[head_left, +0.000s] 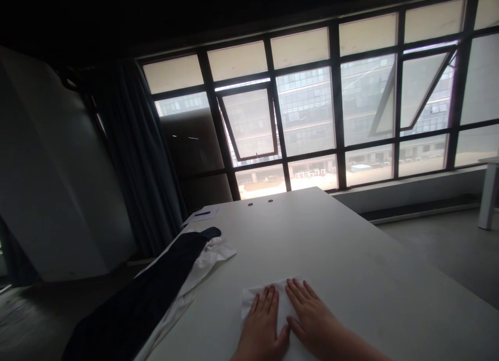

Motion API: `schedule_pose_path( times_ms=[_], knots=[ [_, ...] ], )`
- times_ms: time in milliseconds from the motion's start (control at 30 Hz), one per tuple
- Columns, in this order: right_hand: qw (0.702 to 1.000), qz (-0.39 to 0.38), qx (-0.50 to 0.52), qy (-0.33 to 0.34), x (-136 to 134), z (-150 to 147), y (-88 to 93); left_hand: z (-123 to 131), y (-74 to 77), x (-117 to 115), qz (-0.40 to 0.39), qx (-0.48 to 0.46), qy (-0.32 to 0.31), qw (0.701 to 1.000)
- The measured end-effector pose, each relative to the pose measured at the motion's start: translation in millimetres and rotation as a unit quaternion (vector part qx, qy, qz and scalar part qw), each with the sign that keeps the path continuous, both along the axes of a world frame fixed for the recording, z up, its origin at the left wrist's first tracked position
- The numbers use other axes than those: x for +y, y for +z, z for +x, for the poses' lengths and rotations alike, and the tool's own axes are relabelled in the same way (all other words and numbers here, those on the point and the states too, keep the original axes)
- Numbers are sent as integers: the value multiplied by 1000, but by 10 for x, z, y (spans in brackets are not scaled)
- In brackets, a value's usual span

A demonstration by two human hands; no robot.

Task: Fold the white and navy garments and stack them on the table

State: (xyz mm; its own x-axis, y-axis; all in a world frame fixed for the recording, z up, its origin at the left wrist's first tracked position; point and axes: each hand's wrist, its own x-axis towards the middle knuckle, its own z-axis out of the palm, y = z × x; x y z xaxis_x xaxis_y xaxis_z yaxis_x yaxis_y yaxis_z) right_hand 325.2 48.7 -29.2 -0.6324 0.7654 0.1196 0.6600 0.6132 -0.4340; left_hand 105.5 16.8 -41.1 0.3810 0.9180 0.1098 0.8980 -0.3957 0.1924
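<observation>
My left hand (pixel 262 324) and my right hand (pixel 312 317) lie flat side by side, fingers stretched out, on a white cloth (pixel 253 293) spread on the white table (pixel 343 257). Both hands press on the cloth and hold nothing. To the left of the hands lies a dark navy garment (pixel 152 293) on top of crumpled white fabric (pixel 212 254) along the table's left edge.
A sheet of paper with a blue pen (pixel 202 214) lies at the far left corner of the table. Two small round holes (pixel 260 202) sit near the far edge. Large windows (pixel 312 106) fill the wall beyond. A dark curtain (pixel 132 153) hangs at left.
</observation>
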Motion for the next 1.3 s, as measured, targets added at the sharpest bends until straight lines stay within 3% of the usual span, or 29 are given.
schedule_pose_path(
  times_ms=[233,400,533,600,733,833,900,967,1100,1200,1300],
  knots=[
    [999,-26,-14,-36,6,72,-4,-152,331,-104,-97,57,148,983],
    [996,-31,-20,-85,113,133,26,-280,351,-97,-121,61,197,971],
    [994,22,2,-110,144,39,32,-272,270,-34,-107,48,184,976],
    [997,47,15,-66,123,-29,20,-261,232,12,-97,40,156,982],
    [1000,17,-3,9,67,-90,7,-271,193,90,-68,26,121,990],
    [1000,17,-8,12,48,-78,14,-263,232,93,32,4,100,994],
    [1000,22,-8,12,53,-67,4,-223,277,63,127,-21,56,990],
    [1000,23,-5,14,73,-61,-21,-157,306,17,161,-41,-6,986],
    [1000,24,9,3,131,-67,-66,-34,282,-59,20,-48,-91,994],
    [1000,19,-4,-24,174,-60,-69,-11,234,-57,-66,-45,-42,996],
    [997,10,-21,-76,257,19,-96,-17,189,-31,-93,-34,22,995]
  ],
)
